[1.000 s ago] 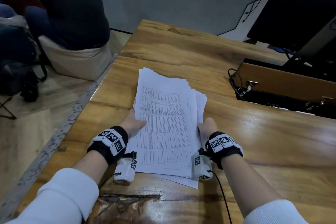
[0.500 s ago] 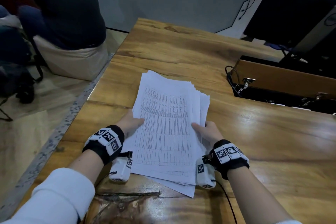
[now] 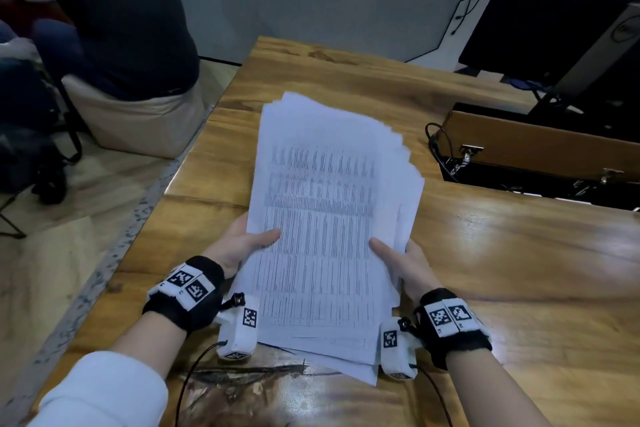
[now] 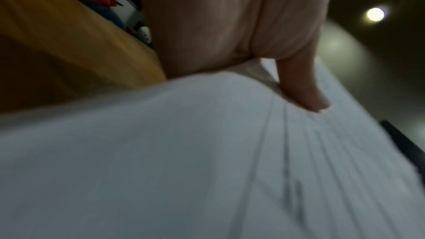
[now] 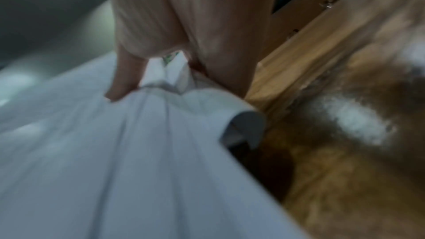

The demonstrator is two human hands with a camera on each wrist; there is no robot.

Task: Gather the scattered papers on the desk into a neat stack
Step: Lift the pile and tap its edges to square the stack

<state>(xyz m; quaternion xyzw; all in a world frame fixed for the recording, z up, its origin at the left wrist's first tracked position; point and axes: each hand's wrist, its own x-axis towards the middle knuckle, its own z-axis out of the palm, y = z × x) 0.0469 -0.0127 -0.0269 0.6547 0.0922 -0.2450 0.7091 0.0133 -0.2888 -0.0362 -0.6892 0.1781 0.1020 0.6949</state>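
Wooden desk (image 3: 502, 270) is being used as the work surface. The stack of papers (image 3: 329, 218), edges fanned and uneven, is being held above it at both sides. Left hand (image 3: 239, 246) is being clamped on the left edge, thumb on top; right hand (image 3: 408, 265) is being clamped likewise on the right edge.

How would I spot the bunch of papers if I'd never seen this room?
Find the long wooden desk and look at its near end, between the two hands with black wristbands. The left hand and right hand grip the papers by their side edges. It is the only white thing there: sheets printed with tables, their edges fanned out unevenly.
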